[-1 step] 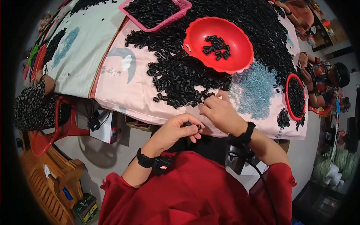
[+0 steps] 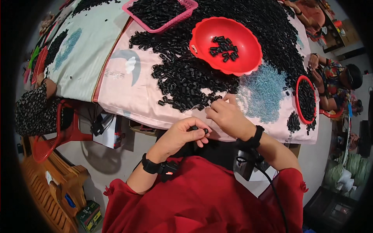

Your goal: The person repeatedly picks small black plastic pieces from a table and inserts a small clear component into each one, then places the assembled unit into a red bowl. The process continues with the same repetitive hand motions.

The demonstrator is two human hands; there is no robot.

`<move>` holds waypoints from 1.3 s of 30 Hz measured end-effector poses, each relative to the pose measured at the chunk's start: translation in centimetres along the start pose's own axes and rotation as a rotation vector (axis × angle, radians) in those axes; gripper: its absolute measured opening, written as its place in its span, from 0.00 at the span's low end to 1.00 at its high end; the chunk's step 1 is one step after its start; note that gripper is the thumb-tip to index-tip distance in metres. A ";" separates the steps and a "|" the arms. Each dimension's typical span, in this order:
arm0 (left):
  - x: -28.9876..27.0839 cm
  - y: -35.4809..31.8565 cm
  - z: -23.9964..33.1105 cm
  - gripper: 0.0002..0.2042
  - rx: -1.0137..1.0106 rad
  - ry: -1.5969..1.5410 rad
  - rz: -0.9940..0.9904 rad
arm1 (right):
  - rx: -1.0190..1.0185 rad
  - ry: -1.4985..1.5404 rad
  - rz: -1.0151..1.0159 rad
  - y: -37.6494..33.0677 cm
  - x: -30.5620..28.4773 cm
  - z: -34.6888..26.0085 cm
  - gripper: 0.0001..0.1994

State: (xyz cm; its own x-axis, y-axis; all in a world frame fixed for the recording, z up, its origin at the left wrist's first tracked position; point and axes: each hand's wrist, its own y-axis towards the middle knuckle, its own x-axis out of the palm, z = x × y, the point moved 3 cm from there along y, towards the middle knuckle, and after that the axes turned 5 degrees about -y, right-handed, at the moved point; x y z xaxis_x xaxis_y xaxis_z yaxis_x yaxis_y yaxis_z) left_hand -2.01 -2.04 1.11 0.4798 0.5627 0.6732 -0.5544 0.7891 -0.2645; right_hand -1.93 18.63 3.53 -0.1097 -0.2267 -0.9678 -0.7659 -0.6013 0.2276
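Observation:
My left hand [image 2: 180, 136] hovers just off the table's near edge, with thumb and fingers closed on a small black cylindrical piece [image 2: 197, 128]. My right hand [image 2: 229, 116] rests on the pink cloth, its fingertips pinched on small black pieces at the near edge of a big pile of black pieces [image 2: 186, 77]. Both wrists wear black bands. Beyond the pile stands a red bowl [image 2: 237, 62] with several black pieces in it.
A pink basket [image 2: 182, 11] full of black pieces sits at the far side. A smaller red bowl [image 2: 300, 83] of pieces lies at the right, near another person [image 2: 342, 79]. At the left are a seated person [image 2: 31, 112], a red chair [image 2: 50, 136] and wooden furniture [image 2: 58, 186].

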 end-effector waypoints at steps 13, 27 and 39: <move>1.1 0.8 0.0 0.11 -0.037 -0.023 -0.046 | 0.270 0.294 0.221 -0.8 -0.1 2.2 0.04; 2.1 2.0 0.2 0.13 -0.009 -0.135 -0.053 | 0.875 1.230 0.225 -1.8 -4.9 3.0 0.12; 3.5 2.7 -0.2 0.14 -0.018 -0.167 -0.074 | 0.814 1.005 0.375 2.7 -9.4 6.1 0.11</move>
State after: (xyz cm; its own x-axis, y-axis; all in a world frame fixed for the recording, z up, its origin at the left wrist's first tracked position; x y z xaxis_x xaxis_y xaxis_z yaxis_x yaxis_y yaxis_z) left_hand -1.71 2.11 2.63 0.3988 0.4552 0.7960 -0.5090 0.8320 -0.2208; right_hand -6.86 23.82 12.62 -0.1541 -0.9464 -0.2838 -0.9866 0.1631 -0.0082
